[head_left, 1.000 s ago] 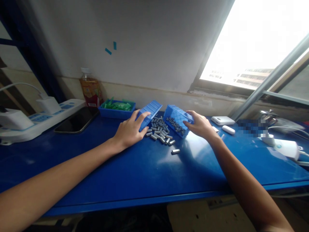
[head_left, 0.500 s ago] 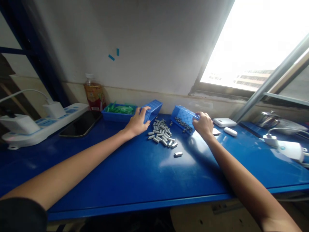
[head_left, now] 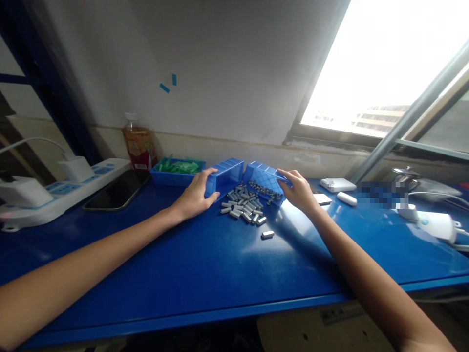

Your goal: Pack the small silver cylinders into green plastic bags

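Note:
My left hand (head_left: pixel 196 195) grips the near end of a blue plastic bin (head_left: pixel 229 172), which is tipped on its side with its mouth toward the pile. My right hand (head_left: pixel 298 190) is closed on the rim of a second blue bin (head_left: pixel 262 172), also tilted on its side. Small dark metal pieces (head_left: pixel 264 189) lie inside that second bin along its lower wall. Between the bins and spilling toward me is a heap of silver metal standoffs (head_left: pixel 244 206). One single standoff (head_left: pixel 267 234) lies apart, nearer the front.
At the left, a blue bin of green pieces (head_left: pixel 178 167) stands by a drink bottle (head_left: pixel 139 144), a phone (head_left: pixel 115 190) and a power strip (head_left: pixel 69 186). White devices (head_left: pixel 337 185) and a plugged charger (head_left: pixel 436 225) are on the right. A wall rises behind the blue table (head_left: pixel 205 278).
The right bin has moved left, closer to the left bin. The left bin has turned and now sits over the back edge of the standoff heap.

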Motion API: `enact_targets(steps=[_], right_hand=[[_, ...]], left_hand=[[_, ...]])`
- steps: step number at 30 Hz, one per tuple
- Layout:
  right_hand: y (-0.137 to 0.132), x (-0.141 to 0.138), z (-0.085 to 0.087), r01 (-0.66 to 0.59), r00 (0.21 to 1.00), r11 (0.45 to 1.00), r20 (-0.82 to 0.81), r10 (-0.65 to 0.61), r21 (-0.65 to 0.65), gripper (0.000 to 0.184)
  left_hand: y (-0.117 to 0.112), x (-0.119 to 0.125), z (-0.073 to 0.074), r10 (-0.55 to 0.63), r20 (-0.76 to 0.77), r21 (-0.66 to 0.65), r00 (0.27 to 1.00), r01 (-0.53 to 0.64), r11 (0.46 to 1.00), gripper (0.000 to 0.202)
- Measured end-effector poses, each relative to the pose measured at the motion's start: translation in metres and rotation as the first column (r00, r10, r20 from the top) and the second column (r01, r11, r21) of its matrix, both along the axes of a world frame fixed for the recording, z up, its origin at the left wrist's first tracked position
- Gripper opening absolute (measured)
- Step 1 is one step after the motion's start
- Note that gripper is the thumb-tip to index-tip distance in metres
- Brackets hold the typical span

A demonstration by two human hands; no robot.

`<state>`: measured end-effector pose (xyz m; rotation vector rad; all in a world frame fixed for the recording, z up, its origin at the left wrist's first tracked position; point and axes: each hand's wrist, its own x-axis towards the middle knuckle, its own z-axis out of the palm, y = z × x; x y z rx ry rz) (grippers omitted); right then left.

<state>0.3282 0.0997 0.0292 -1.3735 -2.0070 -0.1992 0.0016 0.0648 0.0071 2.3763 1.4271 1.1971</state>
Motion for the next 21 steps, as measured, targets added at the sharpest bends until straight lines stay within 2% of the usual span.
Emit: enact_targets(steps=[4, 7, 15, 18, 21], right_hand=[[-0.001, 0.006, 0.003, -0.168, 0.985, 0.986, 0.039, 0.168, 0.009, 0.043], [0.001, 0.008, 0.0, -0.183, 0.983, 0.982, 0.01, 0.183, 0.046, 0.043], [0.004, 0.007, -0.013, -0.09, 0.995, 0.984, 0.047, 0.083, 0.156, 0.042], [0.003, 0.011, -0.007, -0.018, 0.999, 0.974, 0.049, 0.007, 0.224, 0.043], [0.0, 0.017, 0.002, 0.127, 0.992, 0.944, -0.042, -0.12, 0.306, 0.045]], left_hand=[[-0.016, -0.012, -0.001, 0.028, 0.008, -0.024, 1.0, -0.027, 0.999, 0.06], [-0.022, -0.013, -0.001, 0.041, -0.028, -0.002, 0.999, -0.041, 0.999, 0.061], [-0.019, -0.011, 0.0, 0.024, -0.057, -0.015, 0.998, -0.025, 1.0, 0.063], [-0.019, -0.013, 0.0, 0.02, -0.058, -0.024, 0.998, -0.021, 0.999, 0.064], [-0.021, -0.013, -0.001, 0.03, -0.049, -0.01, 0.998, -0.03, 0.999, 0.064]])
